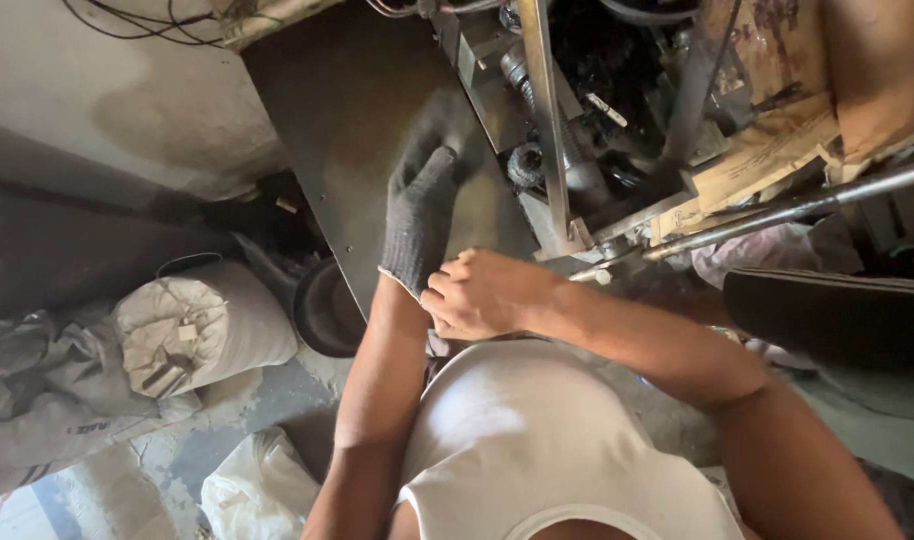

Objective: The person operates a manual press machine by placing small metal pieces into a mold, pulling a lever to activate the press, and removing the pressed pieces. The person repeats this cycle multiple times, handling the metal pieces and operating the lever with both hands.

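Glove (417, 215), grey and knitted, is sitting on the left hand (419, 205), fingers stretched up flat against a dark metal panel (337, 110) on the machine's side. The right hand (482, 293) is curling in just below it, bare, its fingertips (435, 300) pinching the cuff of the glove at the wrist, so that hand is closing narrowly on the glove's edge. The left one is spreading wide inside the knit, holding nothing. Both forearms are rising from a white vest (537, 450) at the bottom of the view. To the right of the glove a greasy machine (597, 110) is showing springs, rods and a bright upright metal bar (542, 110), with a long steel rod (787, 205) slanting out towards the right edge. Torn cardboard (767, 150) is lying across the machine's top corner. Down on the floor at left, a tied white sack (202, 325) is resting beside a dark round tub (327, 310), with a crumpled white bag (257, 490) nearer the legs
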